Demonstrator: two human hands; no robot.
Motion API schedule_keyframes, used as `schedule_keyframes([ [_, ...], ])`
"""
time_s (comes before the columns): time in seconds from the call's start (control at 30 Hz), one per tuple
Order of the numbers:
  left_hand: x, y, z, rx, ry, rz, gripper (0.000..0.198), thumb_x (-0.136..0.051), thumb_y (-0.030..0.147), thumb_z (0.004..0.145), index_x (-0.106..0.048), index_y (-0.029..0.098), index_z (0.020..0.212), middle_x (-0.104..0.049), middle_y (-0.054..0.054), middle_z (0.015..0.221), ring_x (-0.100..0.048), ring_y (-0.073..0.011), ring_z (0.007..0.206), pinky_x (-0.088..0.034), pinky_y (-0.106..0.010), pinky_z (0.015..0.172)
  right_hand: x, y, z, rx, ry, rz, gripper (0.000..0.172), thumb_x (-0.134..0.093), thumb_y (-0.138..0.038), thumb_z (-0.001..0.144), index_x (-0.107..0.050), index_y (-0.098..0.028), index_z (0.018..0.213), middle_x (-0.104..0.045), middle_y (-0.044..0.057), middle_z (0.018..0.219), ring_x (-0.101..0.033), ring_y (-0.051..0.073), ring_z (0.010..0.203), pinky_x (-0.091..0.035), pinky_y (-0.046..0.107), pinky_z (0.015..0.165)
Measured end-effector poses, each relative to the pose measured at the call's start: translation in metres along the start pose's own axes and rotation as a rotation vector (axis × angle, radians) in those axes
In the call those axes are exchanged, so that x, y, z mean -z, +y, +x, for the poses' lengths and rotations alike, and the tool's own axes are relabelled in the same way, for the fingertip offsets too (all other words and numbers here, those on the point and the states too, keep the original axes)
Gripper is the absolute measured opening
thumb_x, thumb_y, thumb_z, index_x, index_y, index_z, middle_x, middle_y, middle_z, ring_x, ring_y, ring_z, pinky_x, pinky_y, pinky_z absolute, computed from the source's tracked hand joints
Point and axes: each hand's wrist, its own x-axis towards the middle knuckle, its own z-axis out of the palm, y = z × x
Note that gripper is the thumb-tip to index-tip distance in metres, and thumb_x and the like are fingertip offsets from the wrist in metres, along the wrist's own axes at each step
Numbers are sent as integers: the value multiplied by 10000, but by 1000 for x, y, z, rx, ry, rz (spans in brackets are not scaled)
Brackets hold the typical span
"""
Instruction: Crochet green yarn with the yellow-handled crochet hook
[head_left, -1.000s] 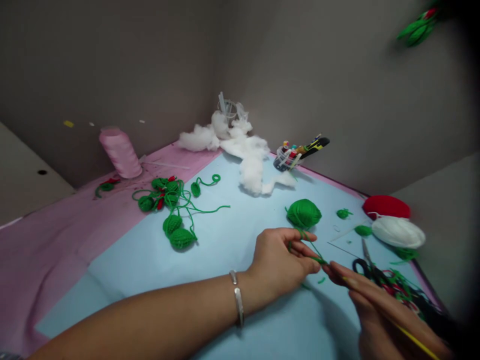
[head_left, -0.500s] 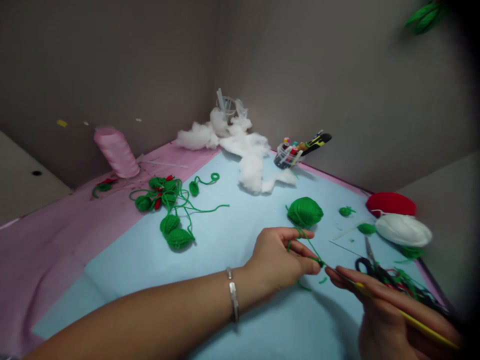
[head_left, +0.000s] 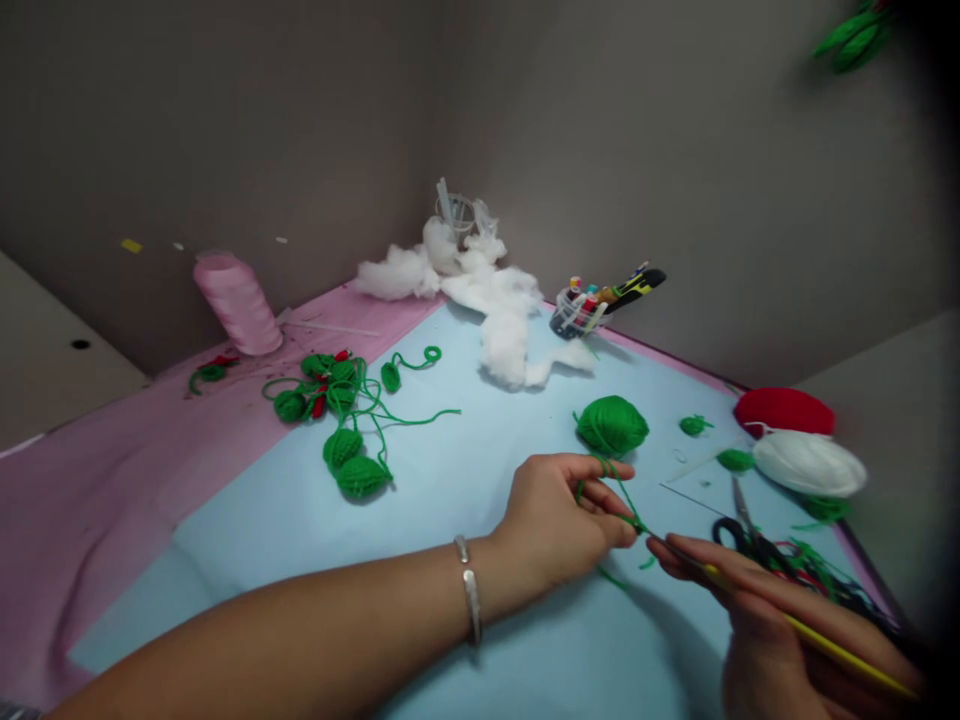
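My left hand [head_left: 566,515] pinches a small piece of green crochet work [head_left: 636,523] between thumb and fingers. Green yarn runs over its index finger toward a green yarn ball [head_left: 612,426] just beyond. My right hand [head_left: 757,600] is closed around a crochet hook [head_left: 814,638] with a yellow handle and a thin metal shaft. The hook's tip meets the green work at my left fingertips; its very end is too small to make out. A short green yarn tail [head_left: 613,578] hangs below my left hand.
Scissors [head_left: 744,520] and yarn scraps lie right, near red [head_left: 784,411] and white yarn [head_left: 808,462]. Green crocheted pieces [head_left: 361,476] lie left, before a pink thread cone [head_left: 238,305]. White stuffing [head_left: 502,340] and a cup of pens [head_left: 576,315] are at the back.
The whole view has shifted very slightly. Both hands keep their hold, with the hook still at the green work; I see only tiny finger movement.
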Motion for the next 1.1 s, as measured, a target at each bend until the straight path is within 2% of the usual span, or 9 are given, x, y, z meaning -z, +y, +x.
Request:
schedule_keyframes([
  [0.17, -2, 3, -5, -146, 42, 145, 352, -675, -39, 630, -760, 124, 930, -616, 49, 667, -507, -53, 578, -440, -196, 611, 19, 8, 9, -15, -389, 24, 217, -804, -456, 752, -805, -259, 842, -778, 84, 979, -765, 287, 838, -647, 312, 644],
  [0.23, -2, 2, -7, -193, 49, 196, 326, -659, -34, 644, -767, 134, 901, -624, 39, 671, -526, -65, 601, -446, -196, 615, 17, 4, 9, -46, -332, 35, 232, -807, -460, 750, -804, -246, 839, -779, 91, 973, -765, 284, 842, -647, 304, 676],
  [0.33, -1, 0, -9, -297, 30, 303, 274, -637, -30, 656, -770, 143, 821, -662, 16, 710, -555, -79, 643, -458, -193, 633, 0, -9, 6, -116, -74, 128, 159, -772, -361, 816, -783, -218, 884, -784, 74, 910, -766, 222, 768, -631, 273, 760],
  [0.47, 2, -1, -8, -439, 28, 430, 295, -599, -58, 648, -771, 140, 783, -694, 0, 743, -568, -84, 676, -461, -190, 658, -18, -23, 4, -317, 45, 330, 115, -761, -309, 843, -727, -210, 890, -783, 47, 858, -759, 192, 688, -634, 251, 673],
  [0.57, 2, -1, -4, -320, 45, 325, 297, -623, -59, 633, -765, 132, 812, -657, 21, 679, -560, -79, 635, -454, -189, 622, -12, -16, 3, -163, -13, 162, 154, -764, -333, 834, -745, -195, 899, -782, 80, 911, -764, 226, 728, -645, 306, 699],
  [0.7, 2, -2, 0, -92, -36, 167, 254, -684, -60, 587, -731, 126, 753, -601, 53, 587, -545, -77, 572, -445, -198, 584, 9, 1, 6, 119, -241, -49, 156, -704, -367, 876, -764, -234, 931, -779, 65, 983, -764, 246, 840, -637, 349, 793],
  [0.87, 3, -1, 0, -186, -6, 253, 247, -626, -73, 609, -714, 140, 698, -572, 63, 570, -517, -69, 563, -434, -201, 592, 15, 0, 9, 322, -459, -134, 195, -621, -319, 936, -765, -281, 1062, -753, 51, 1131, -741, 230, 994, -613, 297, 851],
  [0.97, 2, 2, 2, -89, -8, 154, 240, -670, -76, 582, -690, 140, 686, -592, 58, 570, -530, -76, 554, -448, -212, 589, 10, -7, 5, 320, -490, -160, 232, -583, -353, 957, -767, -284, 1082, -725, 65, 1204, -707, 241, 1092, -587, 314, 920],
  [1.1, 1, 3, 1, -14, 5, 119, 266, -691, -98, 551, -670, 141, 666, -597, 53, 565, -545, -83, 558, -452, -214, 594, -2, -12, 4, 79, -235, 11, 152, -631, -275, 930, -753, -254, 1017, -777, 52, 1018, -758, 203, 907, -611, 274, 837],
])
